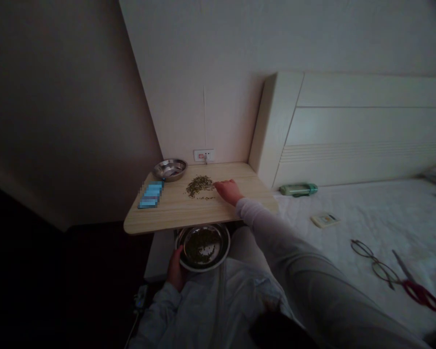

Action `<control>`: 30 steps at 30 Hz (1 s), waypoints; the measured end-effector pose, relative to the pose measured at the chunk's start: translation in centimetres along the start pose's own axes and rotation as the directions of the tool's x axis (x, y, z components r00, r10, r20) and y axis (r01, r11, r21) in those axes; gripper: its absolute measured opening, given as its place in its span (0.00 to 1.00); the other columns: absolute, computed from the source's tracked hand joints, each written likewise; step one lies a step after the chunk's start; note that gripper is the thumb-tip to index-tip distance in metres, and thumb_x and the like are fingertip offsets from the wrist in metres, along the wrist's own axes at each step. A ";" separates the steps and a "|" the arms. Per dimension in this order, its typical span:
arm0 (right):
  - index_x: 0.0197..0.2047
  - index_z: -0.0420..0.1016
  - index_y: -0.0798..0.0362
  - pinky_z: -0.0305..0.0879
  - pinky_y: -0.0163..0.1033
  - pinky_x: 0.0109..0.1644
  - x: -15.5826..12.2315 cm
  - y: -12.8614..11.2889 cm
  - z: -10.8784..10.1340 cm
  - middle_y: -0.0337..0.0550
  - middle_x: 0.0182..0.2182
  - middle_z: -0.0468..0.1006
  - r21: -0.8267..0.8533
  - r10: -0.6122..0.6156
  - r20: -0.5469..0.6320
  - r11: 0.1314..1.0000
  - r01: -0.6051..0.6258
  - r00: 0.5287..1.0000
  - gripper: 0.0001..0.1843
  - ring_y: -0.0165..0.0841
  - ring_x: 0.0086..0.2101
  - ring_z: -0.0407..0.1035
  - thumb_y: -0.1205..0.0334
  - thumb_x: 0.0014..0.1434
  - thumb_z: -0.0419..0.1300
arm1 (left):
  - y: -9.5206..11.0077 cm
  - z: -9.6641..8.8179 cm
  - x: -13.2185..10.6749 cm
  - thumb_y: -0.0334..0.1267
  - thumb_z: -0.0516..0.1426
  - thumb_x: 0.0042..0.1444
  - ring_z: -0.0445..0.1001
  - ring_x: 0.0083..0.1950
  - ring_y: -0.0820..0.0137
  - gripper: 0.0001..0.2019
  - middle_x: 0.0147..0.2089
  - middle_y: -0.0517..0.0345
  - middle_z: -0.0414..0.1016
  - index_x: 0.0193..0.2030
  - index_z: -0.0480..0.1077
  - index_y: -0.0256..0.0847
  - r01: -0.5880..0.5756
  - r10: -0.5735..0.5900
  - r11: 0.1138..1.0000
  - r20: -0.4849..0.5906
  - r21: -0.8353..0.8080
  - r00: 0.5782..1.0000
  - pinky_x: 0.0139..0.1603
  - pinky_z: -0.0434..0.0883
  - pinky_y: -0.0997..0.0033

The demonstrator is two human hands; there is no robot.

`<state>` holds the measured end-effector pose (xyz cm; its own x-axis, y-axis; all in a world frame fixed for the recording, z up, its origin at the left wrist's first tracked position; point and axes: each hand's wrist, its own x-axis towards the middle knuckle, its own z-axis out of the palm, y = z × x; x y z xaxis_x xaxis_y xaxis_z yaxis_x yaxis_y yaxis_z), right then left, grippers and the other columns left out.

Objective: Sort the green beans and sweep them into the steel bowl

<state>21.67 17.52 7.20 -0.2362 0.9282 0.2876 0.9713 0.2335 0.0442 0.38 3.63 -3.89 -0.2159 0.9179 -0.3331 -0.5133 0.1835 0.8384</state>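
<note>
My left hand (176,269) grips the rim of a steel bowl (203,247) that holds several small green beans, just below the front edge of the wooden bedside table (167,218). My right hand (228,190) lies on the tabletop with its fingers curled together, touching the right side of a loose pile of green beans (199,185). Whether it pinches any bean is hidden. A second, empty steel bowl (169,169) stands at the table's back left.
A blue blurred flat object (151,194) lies at the table's left. A wall socket (203,155) sits behind the table. On the white bed (366,213) lie a green bottle (298,189), a small remote (325,220), glasses (372,259) and red-handled scissors (417,290).
</note>
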 end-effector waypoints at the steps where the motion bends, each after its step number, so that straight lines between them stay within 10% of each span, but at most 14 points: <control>1: 0.44 0.68 0.49 0.54 0.40 0.41 0.3 -0.7 0.1 0.44 0.38 0.75 0.009 -0.022 -0.003 1.000 0.022 1.000 0.18 0.35 0.38 0.67 0.61 0.59 0.40 | 0.0 0.2 0.1 0.31 0.56 0.39 0.63 0.52 0.62 0.05 0.33 0.55 0.74 0.27 0.69 0.41 0.034 -0.034 0.999 -0.007 -0.005 0.999 0.51 0.59 0.63; 12: 0.41 0.69 0.50 0.53 0.42 0.43 2.2 -5.3 2.0 0.45 0.36 0.74 0.042 -0.014 0.021 0.999 0.013 1.000 0.15 0.36 0.39 0.66 0.65 0.56 0.43 | -0.7 -0.4 0.8 0.42 0.54 0.43 0.67 0.48 0.61 0.13 0.35 0.52 0.75 0.35 0.71 0.39 0.191 -0.191 0.982 0.072 0.006 0.979 0.47 0.64 0.62; 30: 0.42 0.67 0.52 0.52 0.42 0.44 0.7 -4.1 1.5 0.45 0.39 0.73 0.030 -0.129 0.062 0.991 0.127 0.990 0.13 0.36 0.41 0.64 0.65 0.56 0.45 | -0.3 0.2 0.5 0.40 0.53 0.45 0.69 0.46 0.61 0.11 0.33 0.53 0.74 0.34 0.70 0.39 0.215 -0.214 0.977 0.051 -0.011 0.975 0.46 0.65 0.60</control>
<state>17.47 17.69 5.75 -0.3606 0.9065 0.2197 0.9322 0.3582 0.0517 0.58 4.09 -4.26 -0.0580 0.8741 -0.4824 -0.5571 0.3726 0.7422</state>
